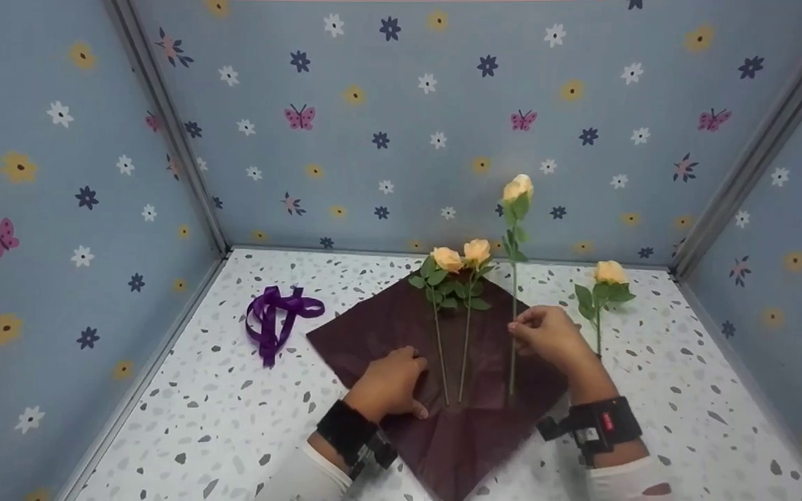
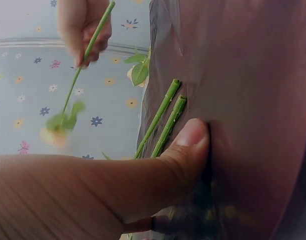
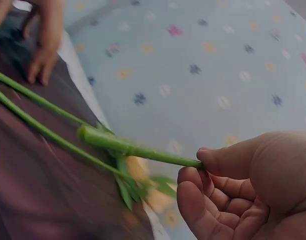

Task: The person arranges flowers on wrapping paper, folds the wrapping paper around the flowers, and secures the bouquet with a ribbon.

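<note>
Between thumb and fingertips, my right hand [image 1: 547,335] pinches the green stem of a pale yellow rose [image 1: 518,190], held upright above the right part of a dark maroon wrapping sheet [image 1: 401,327]. In the right wrist view the cut stem end [image 3: 105,140] points away from the pinching fingers [image 3: 192,192]. Two peach roses [image 1: 447,259] lie side by side on the sheet, their stems toward me. My left hand [image 1: 390,383] rests on the sheet left of those stems, thumb [image 2: 190,135] extended along the surface in the left wrist view.
Another peach rose [image 1: 610,273] lies on the speckled white table [image 1: 693,390] at the right, beyond my right forearm. A looped purple ribbon [image 1: 272,320] lies at the left. Blue flower-patterned panels [image 1: 401,104] stand at the back and both sides.
</note>
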`<state>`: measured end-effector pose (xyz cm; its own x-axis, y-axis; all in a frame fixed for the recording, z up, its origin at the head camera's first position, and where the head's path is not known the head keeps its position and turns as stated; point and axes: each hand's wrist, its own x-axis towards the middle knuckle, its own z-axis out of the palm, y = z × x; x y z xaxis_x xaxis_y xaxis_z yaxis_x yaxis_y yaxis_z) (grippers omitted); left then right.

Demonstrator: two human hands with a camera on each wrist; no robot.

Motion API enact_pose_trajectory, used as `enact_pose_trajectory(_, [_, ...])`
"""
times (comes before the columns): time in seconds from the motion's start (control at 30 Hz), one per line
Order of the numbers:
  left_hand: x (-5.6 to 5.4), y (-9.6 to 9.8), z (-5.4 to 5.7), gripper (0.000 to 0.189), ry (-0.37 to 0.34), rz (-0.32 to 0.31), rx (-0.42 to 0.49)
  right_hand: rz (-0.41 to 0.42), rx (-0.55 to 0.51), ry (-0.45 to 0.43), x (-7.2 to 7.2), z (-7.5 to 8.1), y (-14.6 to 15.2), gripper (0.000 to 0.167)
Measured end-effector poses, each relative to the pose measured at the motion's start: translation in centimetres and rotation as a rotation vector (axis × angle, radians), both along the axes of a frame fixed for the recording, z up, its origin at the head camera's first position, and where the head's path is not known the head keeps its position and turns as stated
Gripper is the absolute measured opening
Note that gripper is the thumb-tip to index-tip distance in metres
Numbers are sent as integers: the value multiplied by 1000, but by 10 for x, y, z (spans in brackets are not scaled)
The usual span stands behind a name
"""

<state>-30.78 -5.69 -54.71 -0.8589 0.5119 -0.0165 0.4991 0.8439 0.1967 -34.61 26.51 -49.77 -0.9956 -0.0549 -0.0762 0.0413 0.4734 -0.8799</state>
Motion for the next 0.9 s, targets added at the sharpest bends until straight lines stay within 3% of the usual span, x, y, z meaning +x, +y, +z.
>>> enact_pose_trajectory(0.17, [0, 1, -1, 86, 0, -2, 1, 78, 85, -13, -13, -9, -45, 15])
enact_pose_trajectory(0.33, [-1, 1, 0, 83, -3, -7, 6, 106, 95, -82, -28, -21, -75, 17])
enact_pose_trajectory(0.57, [-1, 1, 0, 77, 6, -11, 5, 86, 106, -141, -39, -37, -89, 16])
enact_pose_trajectory(0.9, [1, 1, 1, 77, 1, -3, -6, 52, 261, -124, -45, -48, -100, 27])
